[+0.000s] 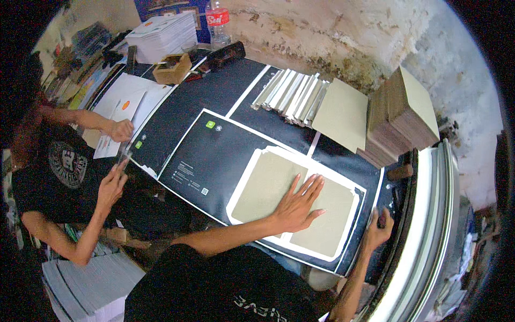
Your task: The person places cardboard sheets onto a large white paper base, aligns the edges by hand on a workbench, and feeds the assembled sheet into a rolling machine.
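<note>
The left hand [299, 202] lay flat, fingers spread wide, pressing on two grey boards [279, 190] set side by side on a black printed sheet [214, 155] with white borders. The right hand [379, 228] was closed around the sheet's near right edge, thumb on top. The sheet covered the middle of the dark worktable [198, 96]. To the far right stood a stack of grey boards [402, 115], with a row of folded white strips [292, 96] to its left. At the left, a co-worker's hands [120, 131] handled white printed sheets [123, 107].
</note>
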`<state>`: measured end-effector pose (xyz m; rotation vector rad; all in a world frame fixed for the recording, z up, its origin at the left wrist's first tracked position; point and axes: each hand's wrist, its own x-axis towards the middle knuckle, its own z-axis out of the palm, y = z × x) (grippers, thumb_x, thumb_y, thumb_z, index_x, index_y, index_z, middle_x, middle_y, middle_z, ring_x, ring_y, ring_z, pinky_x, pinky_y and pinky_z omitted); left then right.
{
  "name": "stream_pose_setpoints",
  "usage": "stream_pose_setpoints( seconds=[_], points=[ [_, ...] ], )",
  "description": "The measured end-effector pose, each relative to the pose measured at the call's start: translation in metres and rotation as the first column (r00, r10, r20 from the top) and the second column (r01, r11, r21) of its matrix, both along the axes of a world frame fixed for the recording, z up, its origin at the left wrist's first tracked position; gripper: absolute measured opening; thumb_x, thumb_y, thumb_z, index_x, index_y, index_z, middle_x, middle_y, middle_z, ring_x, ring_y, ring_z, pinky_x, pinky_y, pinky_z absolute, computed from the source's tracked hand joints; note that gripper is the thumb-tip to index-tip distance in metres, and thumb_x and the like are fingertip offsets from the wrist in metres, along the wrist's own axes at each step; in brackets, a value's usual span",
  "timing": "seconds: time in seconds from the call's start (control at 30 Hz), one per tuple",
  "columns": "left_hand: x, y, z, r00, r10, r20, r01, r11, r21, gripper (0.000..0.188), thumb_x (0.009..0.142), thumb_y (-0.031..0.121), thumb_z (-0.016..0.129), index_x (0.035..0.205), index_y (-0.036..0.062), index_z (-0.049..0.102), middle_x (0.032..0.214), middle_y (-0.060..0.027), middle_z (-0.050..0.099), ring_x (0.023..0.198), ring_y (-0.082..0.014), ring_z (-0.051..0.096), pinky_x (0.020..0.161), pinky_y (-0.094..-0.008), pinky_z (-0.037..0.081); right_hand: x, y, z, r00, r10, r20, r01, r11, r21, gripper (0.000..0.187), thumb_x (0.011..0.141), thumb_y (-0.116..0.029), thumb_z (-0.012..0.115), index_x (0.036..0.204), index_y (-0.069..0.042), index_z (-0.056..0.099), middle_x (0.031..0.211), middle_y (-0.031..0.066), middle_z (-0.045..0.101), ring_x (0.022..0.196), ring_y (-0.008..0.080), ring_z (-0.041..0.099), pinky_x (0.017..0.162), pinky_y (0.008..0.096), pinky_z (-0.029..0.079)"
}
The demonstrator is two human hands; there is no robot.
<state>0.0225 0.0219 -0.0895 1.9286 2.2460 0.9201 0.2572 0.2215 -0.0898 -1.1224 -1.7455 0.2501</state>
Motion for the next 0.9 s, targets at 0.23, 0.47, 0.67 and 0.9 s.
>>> stream_pose_setpoints(
  seconds=[0.23,0.47,0.67,0.9],
  points=[
    [-0.072,-0.052,0.001,0.978,0.020,-0.206,-0.061,0.979,-0.195,0.076,0.102,0.049,0.042,0.158,0.0031,0.018,0.165,-0.0154,0.017,0.153,-0.0337,0.016,0.119,-0.0648,0.007,0.001,-0.018,-0.007,0.995,0.059,0.080,-0.059,0.998,0.009,0.015,0.085,-0.004,0.074,0.099,0.001,0.073,0.095,0.0128,0.073,0.085,0.0244,0.068,0.082,0.0348,0.054],
    [-0.172,-0.105,0.021,0.926,-0.032,-0.375,-0.124,0.915,-0.384,0.078,0.100,0.045,0.048,0.161,0.0119,0.012,0.167,-0.0080,0.013,0.153,-0.0347,0.016,0.118,-0.0656,0.000,0.003,-0.018,-0.006,0.997,0.070,-0.019,-0.071,0.997,-0.024,0.010,0.085,-0.008,0.079,0.089,0.002,0.076,0.076,0.0058,0.072,0.061,0.0086,0.058,0.062,0.0245,0.050],
    [-0.248,-0.148,0.015,0.882,0.016,-0.472,-0.238,0.878,-0.415,0.070,0.102,0.040,0.044,0.160,0.0129,0.015,0.166,-0.0082,0.017,0.153,-0.0308,0.016,0.120,-0.0630,0.004,-0.005,-0.015,0.006,0.994,0.031,0.104,-0.048,0.986,0.160,0.012,0.085,-0.002,0.075,0.097,-0.003,0.076,0.090,0.0092,0.072,0.078,0.0160,0.066,0.066,0.0280,0.052],
    [-0.299,-0.184,0.028,0.861,0.047,-0.506,-0.316,0.829,-0.461,0.070,0.104,0.042,0.040,0.161,0.0139,0.012,0.167,-0.0061,0.017,0.154,-0.0287,0.013,0.121,-0.0610,0.003,0.002,-0.017,-0.005,0.993,0.045,0.112,-0.055,0.995,0.085,0.016,0.087,0.002,0.071,0.101,-0.002,0.076,0.093,0.0106,0.074,0.083,0.0202,0.069,0.076,0.0304,0.053]
  ],
)
